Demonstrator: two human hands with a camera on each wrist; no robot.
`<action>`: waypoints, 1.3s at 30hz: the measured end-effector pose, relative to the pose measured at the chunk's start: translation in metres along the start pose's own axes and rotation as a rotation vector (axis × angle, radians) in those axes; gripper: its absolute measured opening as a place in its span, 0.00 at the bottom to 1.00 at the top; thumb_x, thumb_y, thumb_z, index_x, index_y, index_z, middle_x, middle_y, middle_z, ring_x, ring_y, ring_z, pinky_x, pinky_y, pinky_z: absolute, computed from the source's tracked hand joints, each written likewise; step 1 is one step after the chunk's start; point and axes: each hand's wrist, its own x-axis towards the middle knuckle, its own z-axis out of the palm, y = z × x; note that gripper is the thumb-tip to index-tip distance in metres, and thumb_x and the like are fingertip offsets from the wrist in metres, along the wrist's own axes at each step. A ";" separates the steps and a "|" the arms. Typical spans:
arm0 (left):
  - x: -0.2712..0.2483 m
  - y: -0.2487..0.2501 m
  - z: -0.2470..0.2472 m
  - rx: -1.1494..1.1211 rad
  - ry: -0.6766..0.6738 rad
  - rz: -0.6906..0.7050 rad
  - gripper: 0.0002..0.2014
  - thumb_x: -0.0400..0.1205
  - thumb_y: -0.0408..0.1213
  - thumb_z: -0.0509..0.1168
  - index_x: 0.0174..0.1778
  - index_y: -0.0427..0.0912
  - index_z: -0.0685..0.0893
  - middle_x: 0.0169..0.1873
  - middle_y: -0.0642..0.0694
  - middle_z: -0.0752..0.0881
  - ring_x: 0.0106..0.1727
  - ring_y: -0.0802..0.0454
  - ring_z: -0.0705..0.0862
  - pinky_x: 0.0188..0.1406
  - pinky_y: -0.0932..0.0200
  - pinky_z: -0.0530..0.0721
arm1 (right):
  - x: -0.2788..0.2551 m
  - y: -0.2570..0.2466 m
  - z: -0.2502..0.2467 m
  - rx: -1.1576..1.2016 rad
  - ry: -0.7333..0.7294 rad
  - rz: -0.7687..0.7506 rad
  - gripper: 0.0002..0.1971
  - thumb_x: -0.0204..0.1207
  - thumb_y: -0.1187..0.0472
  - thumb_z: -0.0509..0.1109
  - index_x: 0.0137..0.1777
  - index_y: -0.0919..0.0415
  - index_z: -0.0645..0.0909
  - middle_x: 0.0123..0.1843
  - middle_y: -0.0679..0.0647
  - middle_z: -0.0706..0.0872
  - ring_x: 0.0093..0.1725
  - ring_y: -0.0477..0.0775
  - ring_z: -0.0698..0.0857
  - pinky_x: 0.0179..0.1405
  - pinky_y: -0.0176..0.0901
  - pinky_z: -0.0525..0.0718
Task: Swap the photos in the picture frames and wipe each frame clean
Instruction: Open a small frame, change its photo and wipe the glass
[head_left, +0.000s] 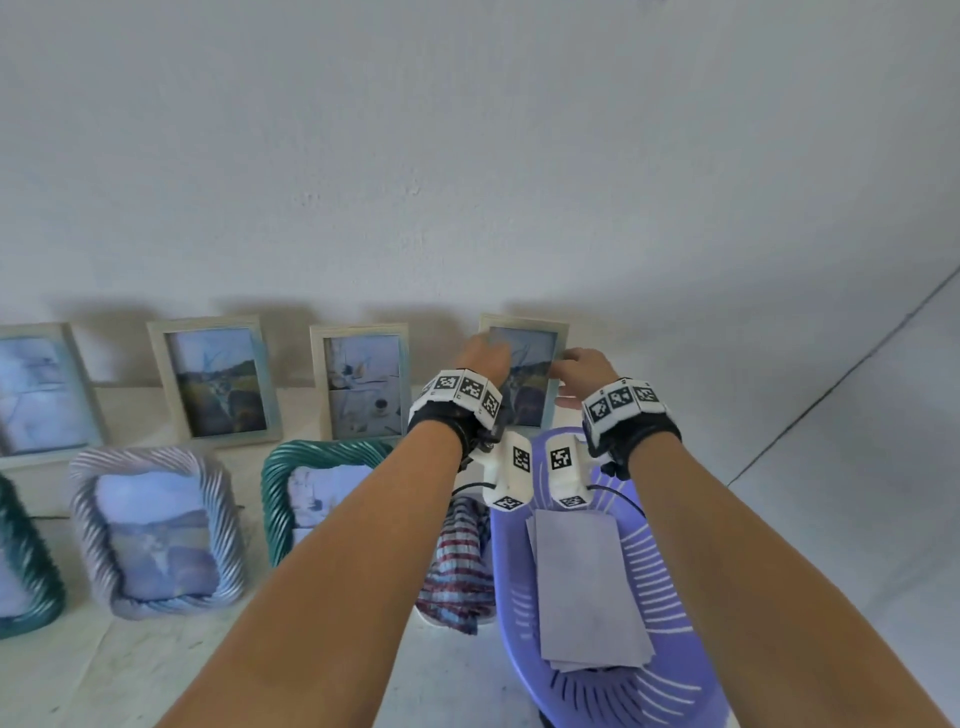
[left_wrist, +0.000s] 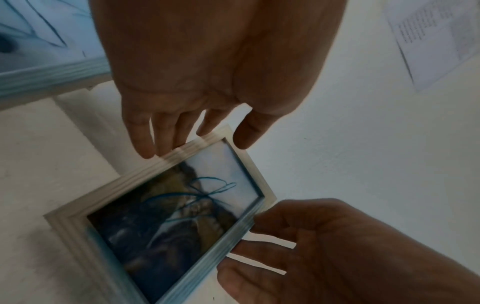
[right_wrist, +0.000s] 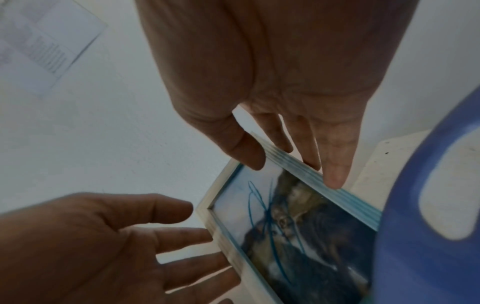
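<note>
Nearest the head camera, two bare forearms reach forward over a purple basket (head_left: 613, 691) that holds a stack of grey cards (head_left: 587, 587). A striped cloth (head_left: 460, 566) lies just left of the basket. Beyond them the left hand (head_left: 483, 358) and the right hand (head_left: 584, 364) flank the rightmost picture frame (head_left: 558, 332), which leans against the white wall (head_left: 467, 156). Three more pale frames stand in the same row to its left, with twisted-rim frames in front of them.

In the left wrist view, the left hand (left_wrist: 207, 72) hangs with fingers straight, fingertips (left_wrist: 146, 150) touching the frame (left_wrist: 78, 207) along its edge, thumb near the corner. The photo (left_wrist: 168, 222) behind the glass bears a blue scribble.

In the right wrist view, the right hand (right_wrist: 272, 72) grasps the opposite side of the frame (right_wrist: 350, 203), thumb on the front, fingers (right_wrist: 335, 174) along the outer edge. The left hand (right_wrist: 91, 236) is released, fingers spread beside the frame's other side.
</note>
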 end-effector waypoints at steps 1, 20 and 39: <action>0.000 0.000 0.000 -0.054 0.006 0.002 0.19 0.87 0.36 0.54 0.72 0.31 0.75 0.69 0.33 0.79 0.67 0.37 0.79 0.62 0.51 0.76 | 0.000 -0.001 -0.002 0.037 0.003 -0.005 0.26 0.70 0.62 0.73 0.69 0.67 0.77 0.66 0.65 0.81 0.60 0.67 0.83 0.40 0.47 0.88; -0.175 -0.042 -0.110 -0.243 -0.016 0.603 0.26 0.81 0.50 0.58 0.78 0.62 0.70 0.60 0.49 0.82 0.58 0.56 0.84 0.60 0.54 0.84 | -0.238 -0.031 0.013 0.552 0.219 -0.465 0.07 0.81 0.70 0.61 0.49 0.59 0.79 0.39 0.54 0.85 0.37 0.52 0.83 0.36 0.44 0.80; -0.315 -0.307 -0.182 0.051 0.051 0.142 0.40 0.75 0.57 0.71 0.82 0.57 0.61 0.60 0.50 0.75 0.58 0.58 0.80 0.61 0.64 0.77 | -0.392 0.073 0.249 0.773 -0.172 0.070 0.07 0.86 0.63 0.56 0.59 0.54 0.73 0.55 0.72 0.87 0.50 0.69 0.86 0.56 0.71 0.80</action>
